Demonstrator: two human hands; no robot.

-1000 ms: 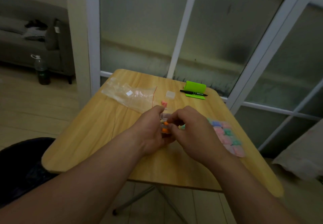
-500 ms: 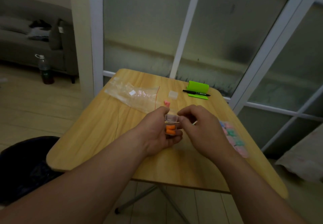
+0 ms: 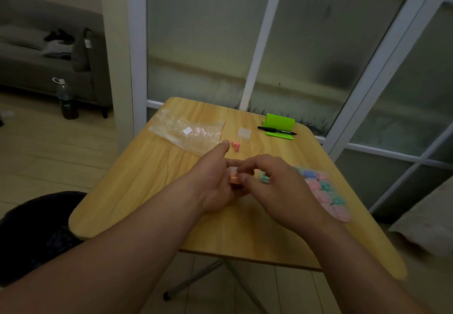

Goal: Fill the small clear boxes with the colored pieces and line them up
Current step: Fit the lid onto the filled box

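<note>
On the tabletop's (image 3: 137, 191) left side lies a clear plastic bag (image 3: 188, 133). At centre, the left hand (image 3: 215, 186) curls its fingers round a small clear box (image 3: 234, 178) of orange pieces, and the right hand (image 3: 277, 186) pinches its top with bent fingers (image 3: 250, 166). Further right, filled boxes (image 3: 323, 188) sit in lines.

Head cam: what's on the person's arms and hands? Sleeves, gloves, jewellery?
Nothing worn that shows. The left hand and right hand have no gloves; no ring, watch or band is visible. Both forearms are uncovered to the frame edge, no sleeve in view. Dim, slightly blurred picture, so small marks could be missed.
</note>
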